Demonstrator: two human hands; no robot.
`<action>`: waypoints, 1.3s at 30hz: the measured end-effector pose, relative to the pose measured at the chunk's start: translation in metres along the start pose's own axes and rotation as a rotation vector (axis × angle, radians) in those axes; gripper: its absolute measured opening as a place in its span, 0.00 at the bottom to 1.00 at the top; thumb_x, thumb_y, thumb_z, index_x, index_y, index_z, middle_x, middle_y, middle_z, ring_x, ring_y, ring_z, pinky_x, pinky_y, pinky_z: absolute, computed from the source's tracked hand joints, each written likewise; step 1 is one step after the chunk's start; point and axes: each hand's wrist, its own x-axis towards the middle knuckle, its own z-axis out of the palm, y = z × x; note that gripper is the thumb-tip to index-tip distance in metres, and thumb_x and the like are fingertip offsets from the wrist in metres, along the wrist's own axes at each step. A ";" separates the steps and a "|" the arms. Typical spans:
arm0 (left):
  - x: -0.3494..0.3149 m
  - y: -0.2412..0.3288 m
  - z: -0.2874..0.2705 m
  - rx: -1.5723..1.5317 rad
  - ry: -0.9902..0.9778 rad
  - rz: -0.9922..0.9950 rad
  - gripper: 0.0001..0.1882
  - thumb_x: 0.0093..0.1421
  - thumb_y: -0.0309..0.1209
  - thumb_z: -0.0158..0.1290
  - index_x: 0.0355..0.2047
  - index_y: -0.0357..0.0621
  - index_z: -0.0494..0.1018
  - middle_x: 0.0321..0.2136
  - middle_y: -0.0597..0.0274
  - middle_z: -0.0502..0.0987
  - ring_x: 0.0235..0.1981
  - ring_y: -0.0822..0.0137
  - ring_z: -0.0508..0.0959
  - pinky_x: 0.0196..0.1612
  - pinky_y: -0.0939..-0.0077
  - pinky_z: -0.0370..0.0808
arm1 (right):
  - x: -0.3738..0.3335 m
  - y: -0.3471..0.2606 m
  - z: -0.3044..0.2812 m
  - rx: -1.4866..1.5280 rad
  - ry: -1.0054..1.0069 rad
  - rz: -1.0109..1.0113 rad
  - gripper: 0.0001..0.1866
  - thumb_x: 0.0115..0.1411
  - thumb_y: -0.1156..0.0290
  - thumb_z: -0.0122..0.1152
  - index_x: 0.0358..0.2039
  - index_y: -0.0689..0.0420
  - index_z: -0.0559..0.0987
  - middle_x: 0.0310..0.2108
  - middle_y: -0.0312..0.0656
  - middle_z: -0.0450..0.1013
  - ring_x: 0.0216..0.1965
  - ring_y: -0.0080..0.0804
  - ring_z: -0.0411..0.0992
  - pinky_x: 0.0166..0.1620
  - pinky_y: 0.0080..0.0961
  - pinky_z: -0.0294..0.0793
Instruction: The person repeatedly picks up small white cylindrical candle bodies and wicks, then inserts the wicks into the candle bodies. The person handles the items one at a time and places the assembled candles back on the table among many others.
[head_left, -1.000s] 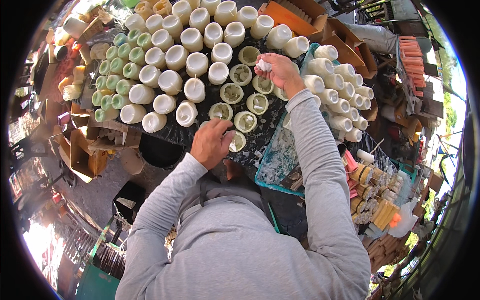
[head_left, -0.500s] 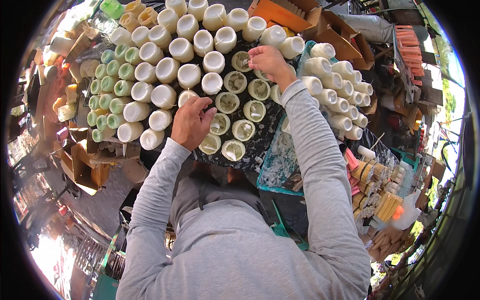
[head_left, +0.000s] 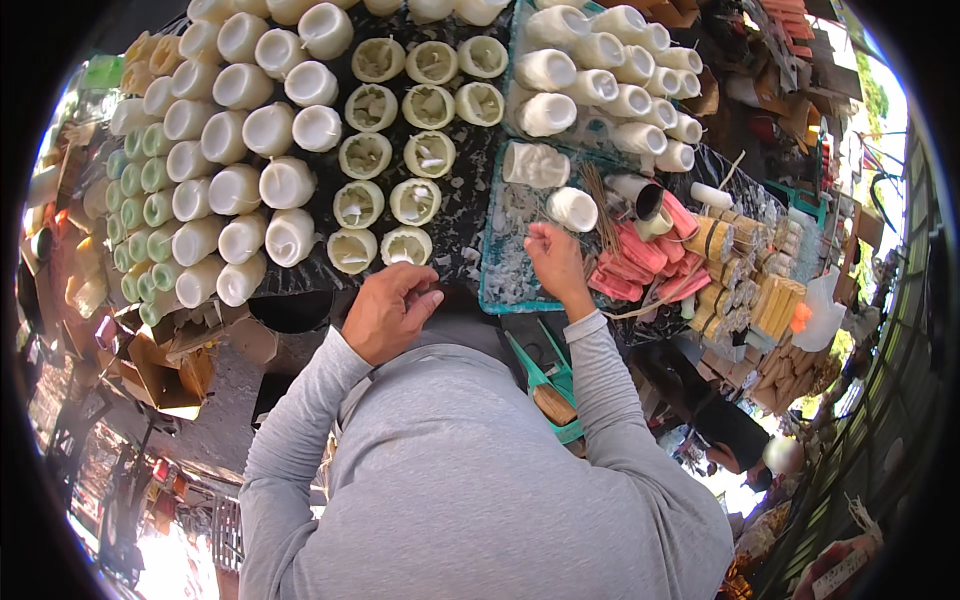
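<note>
My left hand [head_left: 390, 312] is at the table's near edge, just in front of a pale hollow candle cup [head_left: 407, 246]. Its fingers curl toward the thumb, and whatever they hold, if anything, is hidden. Over the teal-edged tray [head_left: 492, 262], my right hand [head_left: 557, 265] has its fingers bent together beside a white pillar candle [head_left: 572, 209]; its grasp cannot be made out. Left of the tray, two to three columns of hollow cups hold pale wax pieces [head_left: 367, 105]. Solid white candles [head_left: 287, 183] with wicks stand in rows farther left.
Small green candles [head_left: 160, 208] line the table's left side. More white candles [head_left: 590, 87] lie on the far tray. Pink sticks [head_left: 645, 250] and bundled tan sticks [head_left: 712, 240] lie at right. A green chair-like frame [head_left: 545, 375] stands below the tray.
My right hand has come back from the far hollow cups to the near part of the tray. My view has shifted right, and my left hand is now at the table's near edge.
</note>
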 end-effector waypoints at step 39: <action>-0.019 -0.083 0.190 0.406 -0.070 -0.221 0.17 0.62 0.37 0.61 0.46 0.38 0.79 0.41 0.45 0.81 0.45 0.44 0.81 0.51 0.52 0.78 | 0.006 0.057 0.052 -0.465 -0.150 -0.830 0.14 0.53 0.74 0.68 0.40 0.61 0.76 0.45 0.51 0.71 0.47 0.56 0.73 0.50 0.47 0.78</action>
